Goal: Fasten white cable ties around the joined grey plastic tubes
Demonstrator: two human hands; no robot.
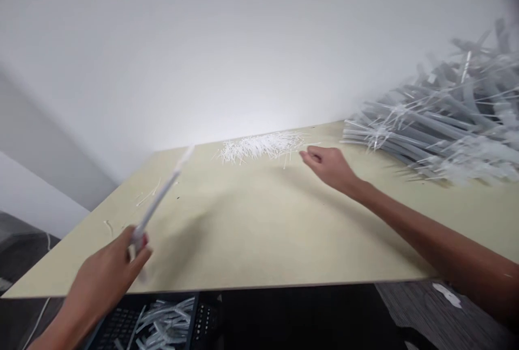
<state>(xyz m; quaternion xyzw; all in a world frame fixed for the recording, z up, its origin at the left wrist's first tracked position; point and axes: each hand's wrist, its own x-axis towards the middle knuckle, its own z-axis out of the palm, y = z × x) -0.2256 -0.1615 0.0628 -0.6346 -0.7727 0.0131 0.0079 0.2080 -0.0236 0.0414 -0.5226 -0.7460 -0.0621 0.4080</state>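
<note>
Pale tube [158, 201] pinched in the left hand [106, 274], blurred, over the table [243, 236] near its left edge.
The left fingers wrap the tube's lower end. The right hand [329, 167] is above the table with fingers pressed together, just beside a white pile of short cut strips [259, 147] at the far edge. A grey heap of long tubes [441, 117] fills the far right corner; a black crate [162, 325] holding tubes sits below the near edge.
</note>
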